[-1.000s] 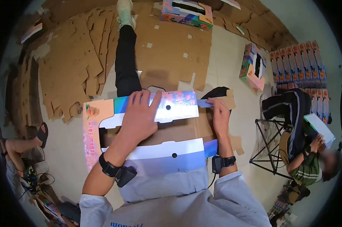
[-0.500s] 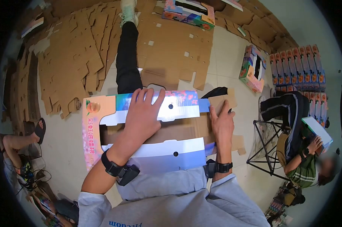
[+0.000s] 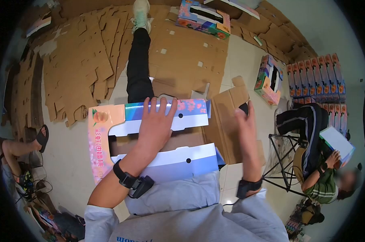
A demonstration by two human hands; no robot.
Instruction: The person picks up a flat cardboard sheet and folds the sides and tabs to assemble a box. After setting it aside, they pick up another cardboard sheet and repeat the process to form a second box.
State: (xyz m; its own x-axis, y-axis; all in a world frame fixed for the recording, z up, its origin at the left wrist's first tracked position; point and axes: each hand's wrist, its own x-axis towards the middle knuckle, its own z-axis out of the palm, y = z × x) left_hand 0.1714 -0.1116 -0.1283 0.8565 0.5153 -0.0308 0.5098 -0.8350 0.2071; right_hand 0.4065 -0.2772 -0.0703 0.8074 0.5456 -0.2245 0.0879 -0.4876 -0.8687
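Note:
A printed cardboard gift box (image 3: 103, 139) with a peach picture lies across my lap, its top panels parted by a long opening. My left hand (image 3: 156, 125) grips the far panel, fingers stretched over it to the far edge and thumb at the opening. At the box's right end a brown cardboard flap (image 3: 224, 125) stands out, its plain inner side showing. Over the flap's outer part is my right hand (image 3: 249, 135), slightly blurred, with thumb and fingers apart and nothing seen between them.
Flattened cardboard sheets (image 3: 75, 60) cover the floor ahead. Similar boxes stand at the top (image 3: 202, 18) and right (image 3: 268, 80), with stacked boxes (image 3: 317, 76) along the wall. A seated person (image 3: 323, 181) at right holds a box; another person's leg (image 3: 21, 147) shows at left.
My right hand has moved right and slightly toward me. The right-end flap has swung outward and now spreads wide beside the box. My left hand stays on the far panel.

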